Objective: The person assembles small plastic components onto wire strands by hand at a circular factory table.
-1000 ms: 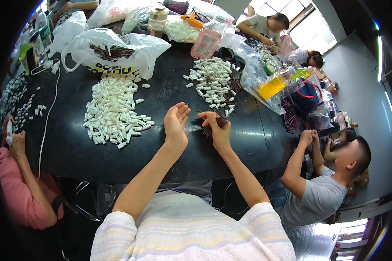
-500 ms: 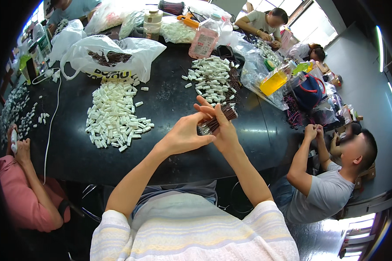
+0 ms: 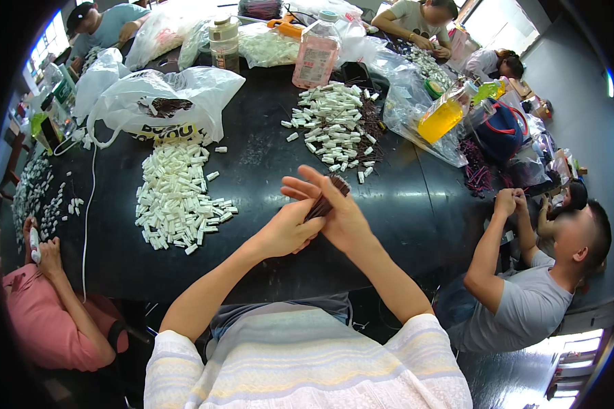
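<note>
Between my two hands, just above the table's near part, is a bundle of thin dark brown wires [image 3: 332,193] with pale tips at its upper end. The fingers of my left hand [image 3: 284,228] are closed round its lower part, which is mostly hidden. My right hand [image 3: 353,228] cradles the bundle between thumb and palm, its fingers stretched out to the left behind it. Beyond the hands lies a heap of small white plastic connectors [image 3: 331,123], with brown wires along its right side. Another heap of white connectors [image 3: 174,194] lies to the left.
A white plastic bag [image 3: 164,102] with brown wires stands behind the left heap. Bottles, one with pink liquid [image 3: 316,54] and one with yellow [image 3: 442,119], stand farther back. A white cable [image 3: 89,218] crosses the black table [image 3: 266,163]. Co-workers sit on both sides and opposite.
The bundle has turned from slanting right to more upright. My left hand has shifted from pinching near its end to closing round its lower part. The whole view has shifted slightly.
</note>
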A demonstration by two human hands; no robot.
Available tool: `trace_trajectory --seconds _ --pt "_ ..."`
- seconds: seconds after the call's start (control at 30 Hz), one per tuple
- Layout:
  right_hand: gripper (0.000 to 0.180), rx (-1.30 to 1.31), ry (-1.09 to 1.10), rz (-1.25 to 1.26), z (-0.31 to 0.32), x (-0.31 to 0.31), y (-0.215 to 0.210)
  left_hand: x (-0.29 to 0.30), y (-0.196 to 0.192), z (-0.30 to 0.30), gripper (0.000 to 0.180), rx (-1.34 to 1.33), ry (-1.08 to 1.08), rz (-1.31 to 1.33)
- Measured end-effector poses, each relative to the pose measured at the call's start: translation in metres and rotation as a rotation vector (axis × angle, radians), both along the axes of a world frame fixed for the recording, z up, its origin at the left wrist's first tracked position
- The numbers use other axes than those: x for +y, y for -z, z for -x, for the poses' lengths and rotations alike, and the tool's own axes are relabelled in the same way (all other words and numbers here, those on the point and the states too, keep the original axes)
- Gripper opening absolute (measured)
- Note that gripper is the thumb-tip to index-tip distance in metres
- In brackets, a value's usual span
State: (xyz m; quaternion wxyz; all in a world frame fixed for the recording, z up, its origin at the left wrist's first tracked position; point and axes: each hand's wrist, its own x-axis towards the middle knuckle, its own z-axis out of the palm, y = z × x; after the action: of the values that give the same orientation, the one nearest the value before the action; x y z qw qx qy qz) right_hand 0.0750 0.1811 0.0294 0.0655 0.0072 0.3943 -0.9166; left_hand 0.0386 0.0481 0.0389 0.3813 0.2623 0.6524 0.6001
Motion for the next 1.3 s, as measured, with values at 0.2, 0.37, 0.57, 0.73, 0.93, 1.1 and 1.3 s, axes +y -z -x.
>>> trace_trajectory --seconds 0.2,0.37,0.57,0.73,0.93,1.1,1.3 --pt "0.072 0.691 0.340 -1.546 -0.014 0.031 -0.021 -0.015 0.008 0.020 0.009 -0.201 0.050 0.093" --pt "0.060 1.221 0.125 -2.132 -0.021 0.016 -0.016 -0.011 -0.005 0.012 0.013 -0.195 0.270 0.256" --pt "0.048 1.430 0.197 -1.997 -0.007 0.015 0.012 -0.024 -0.007 0.005 0.020 -0.078 0.316 0.344" --pt "0.044 0.889 0.238 -1.691 0.022 0.025 0.036 -0.063 -0.013 0.025 0.049 0.405 -0.089 0.132" --pt "0.014 -0.094 -0.069 -0.680 0.037 0.023 0.011 -0.102 0.027 0.089 0.030 1.333 -0.325 0.784" --pt "0.012 -0.186 -0.221 -0.292 0.041 0.027 0.017 -0.089 0.034 0.085 0.027 1.223 -0.422 0.574" --pt "0.014 -0.239 -0.187 -0.303 0.043 0.030 0.017 -0.051 0.025 0.065 0.010 0.421 -0.476 0.060"
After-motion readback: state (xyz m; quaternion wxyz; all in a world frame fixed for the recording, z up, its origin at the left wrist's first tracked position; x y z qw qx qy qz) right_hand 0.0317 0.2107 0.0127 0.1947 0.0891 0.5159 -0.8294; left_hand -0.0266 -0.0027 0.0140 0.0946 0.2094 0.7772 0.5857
